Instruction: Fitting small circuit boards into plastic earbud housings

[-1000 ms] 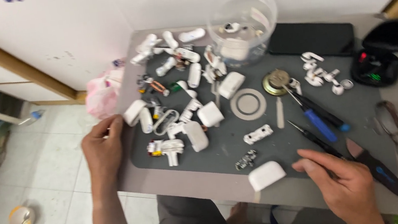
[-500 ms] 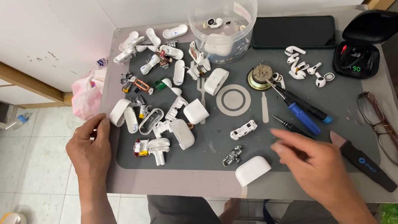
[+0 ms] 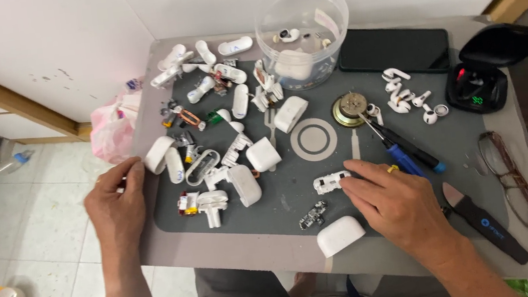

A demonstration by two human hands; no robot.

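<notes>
Reaching for the small white earbud part (image 3: pixel 332 182), right hand (image 3: pixel 400 204) fingers spread, just touching; left hand (image 3: pixel 117 210) open on mat edge (image 3: pixel 163 211); needs a careful pinch.

Screwdriver handle (image 3: pixel 406 154) — half under right hand (image 3: pixel 398 202)

We see a matt dark grey mat (image 3: pixel 322 181), rubbery and faintly scuffed, over a smooth pale table (image 3: pixel 237 256). The earbud case parts on its left (image 3: pixel 241 185) are glossy white plastic, as is the near cap (image 3: pixel 340 235). The far tub (image 3: pixel 302 36) is clear plastic. The round part (image 3: pixel 348 108) looks like brassy metal. The screwdriver (image 3: pixel 402 151) has a blue plastic grip and a metal shaft. The phone (image 3: pixel 393 51) shows glossy black glass.
</notes>
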